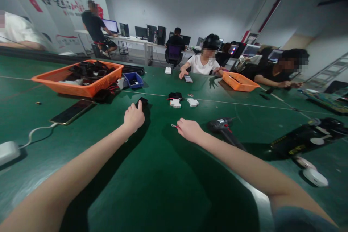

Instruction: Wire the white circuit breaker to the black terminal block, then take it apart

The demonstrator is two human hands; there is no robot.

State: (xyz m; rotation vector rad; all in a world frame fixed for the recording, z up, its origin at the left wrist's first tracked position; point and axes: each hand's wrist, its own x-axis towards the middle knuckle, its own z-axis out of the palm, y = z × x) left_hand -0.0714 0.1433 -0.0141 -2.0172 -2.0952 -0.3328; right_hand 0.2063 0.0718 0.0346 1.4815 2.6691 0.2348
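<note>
My left hand [133,117] is closed around a small black block-like part [143,101], with a finger pressed along its near side. The fingers hide much of that part. Between the pinched fingers of my right hand [189,129] is a short red wire with a metal ring terminal [173,125], pointing left. Ahead of both hands, a white plastic module [175,103] lies against a black part with a red wire [174,96]. A second white module [193,102] lies just to its right.
An orange basket [67,90] of black parts and a small blue bin [133,80] stand at left, with a phone [73,111] on a cable nearer. A power screwdriver [224,128] lies beside my right forearm. A black bottle [304,139] lies farther right. Co-workers sit across the table.
</note>
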